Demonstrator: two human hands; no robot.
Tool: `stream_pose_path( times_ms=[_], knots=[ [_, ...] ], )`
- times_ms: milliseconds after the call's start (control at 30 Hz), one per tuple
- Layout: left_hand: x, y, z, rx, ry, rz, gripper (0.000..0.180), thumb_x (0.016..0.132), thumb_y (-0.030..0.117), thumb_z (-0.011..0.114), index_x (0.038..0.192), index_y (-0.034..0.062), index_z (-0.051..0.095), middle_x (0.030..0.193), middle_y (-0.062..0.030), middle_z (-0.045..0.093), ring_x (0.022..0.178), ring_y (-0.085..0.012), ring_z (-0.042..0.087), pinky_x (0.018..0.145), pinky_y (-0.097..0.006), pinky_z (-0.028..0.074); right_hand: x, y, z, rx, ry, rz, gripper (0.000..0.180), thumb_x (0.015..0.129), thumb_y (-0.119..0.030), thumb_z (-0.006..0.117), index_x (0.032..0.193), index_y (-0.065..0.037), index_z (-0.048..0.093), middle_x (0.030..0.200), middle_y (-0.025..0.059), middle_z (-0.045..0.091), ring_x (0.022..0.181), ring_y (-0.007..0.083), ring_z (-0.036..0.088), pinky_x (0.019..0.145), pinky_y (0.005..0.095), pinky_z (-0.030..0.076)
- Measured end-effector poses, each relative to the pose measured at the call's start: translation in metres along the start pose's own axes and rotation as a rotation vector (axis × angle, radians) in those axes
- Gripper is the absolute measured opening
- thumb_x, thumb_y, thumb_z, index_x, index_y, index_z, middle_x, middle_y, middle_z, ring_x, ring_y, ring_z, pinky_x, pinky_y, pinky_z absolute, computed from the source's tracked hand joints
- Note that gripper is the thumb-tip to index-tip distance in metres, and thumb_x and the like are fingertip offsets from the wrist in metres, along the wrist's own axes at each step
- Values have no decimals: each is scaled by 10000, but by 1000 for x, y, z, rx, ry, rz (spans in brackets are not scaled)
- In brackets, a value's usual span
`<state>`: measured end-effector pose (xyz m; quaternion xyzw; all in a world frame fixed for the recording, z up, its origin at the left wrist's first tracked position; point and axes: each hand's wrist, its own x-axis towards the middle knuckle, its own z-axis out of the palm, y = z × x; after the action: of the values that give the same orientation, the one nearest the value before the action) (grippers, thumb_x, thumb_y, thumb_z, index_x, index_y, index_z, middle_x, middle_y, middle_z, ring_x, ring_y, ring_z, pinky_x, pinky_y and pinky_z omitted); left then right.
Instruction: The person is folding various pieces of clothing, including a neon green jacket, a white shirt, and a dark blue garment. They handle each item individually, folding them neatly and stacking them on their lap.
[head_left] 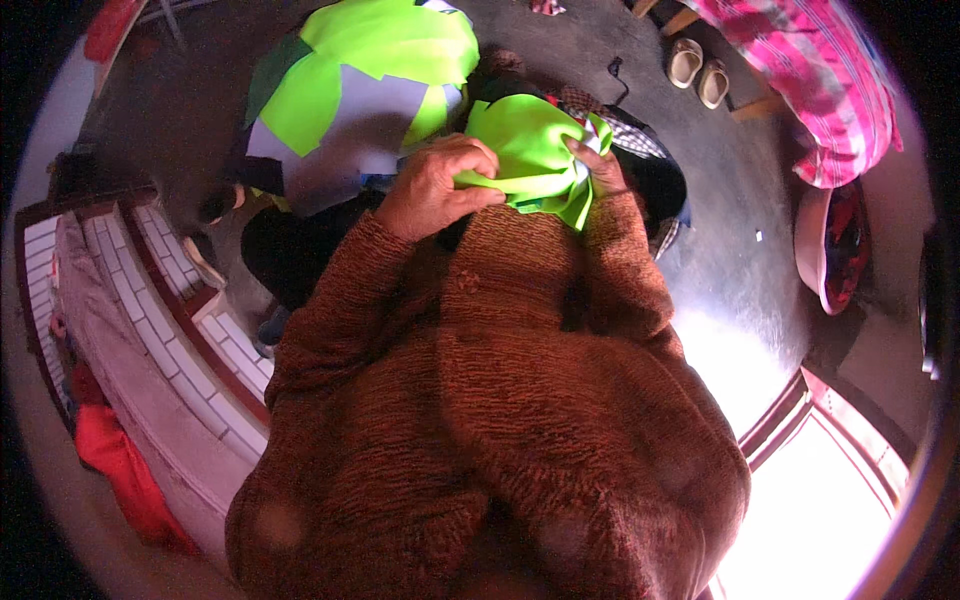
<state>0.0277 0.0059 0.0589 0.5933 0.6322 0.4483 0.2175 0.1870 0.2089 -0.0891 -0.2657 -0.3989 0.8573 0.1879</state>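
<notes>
A piece of bright yellow-green fabric point(525, 135) lies bunched over my lap, held between both hands. My left hand point(432, 188) is closed on its near-left edge, thumb and fingers pinching a narrow fold. On the other side, my right hand point(600, 168) grips gathered fabric, with the thumb on top and most fingers hidden beneath. A bit of white shows in the folds beside that thumb. Just beyond my left hand is a heap of yellow-green and grey fabric pieces point(372, 110), with darker cloth along its left side.
Pale slip-on shoes point(685, 63) stand on the grey floor at far right. Near them hangs a pink plaid cloth point(790, 70), above a pink basin point(812, 240). A white-tiled structure point(165, 320) lines the left, with red cloth point(125, 465) beside it. Glare fills a doorway point(815, 510) at lower right.
</notes>
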Motion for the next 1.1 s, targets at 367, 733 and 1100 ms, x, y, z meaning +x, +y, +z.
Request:
stream_pose_path(
  times_ms=[367,733,1100],
  knots=[
    [-18,18,-38,-775,-35,-382,124,806,123,591,796,38,501,929,-84,654,762,-79,545,660,-235,443,0,-8,10,50,-27,-52,471,710,-83,757,1136,-39,562,1080,102,624,953,242,614,860,397,504],
    [-24,5,-68,-910,454,-134,85,862,134,472,833,54,471,1013,-246,636,940,-272,600,881,-376,444,46,65,-76,-489,90,-520,250,815,-219,694,972,-53,593,769,60,562,649,190,528,560,319,432],
    [-82,-50,-133,-895,1134,-72,178,884,196,521,937,47,604,1091,-168,620,1009,-284,583,910,-411,441,40,49,-103,-426,-28,-78,443,829,-182,649,1228,-79,487,1159,128,577,1010,291,597,840,470,519]
  ],
)
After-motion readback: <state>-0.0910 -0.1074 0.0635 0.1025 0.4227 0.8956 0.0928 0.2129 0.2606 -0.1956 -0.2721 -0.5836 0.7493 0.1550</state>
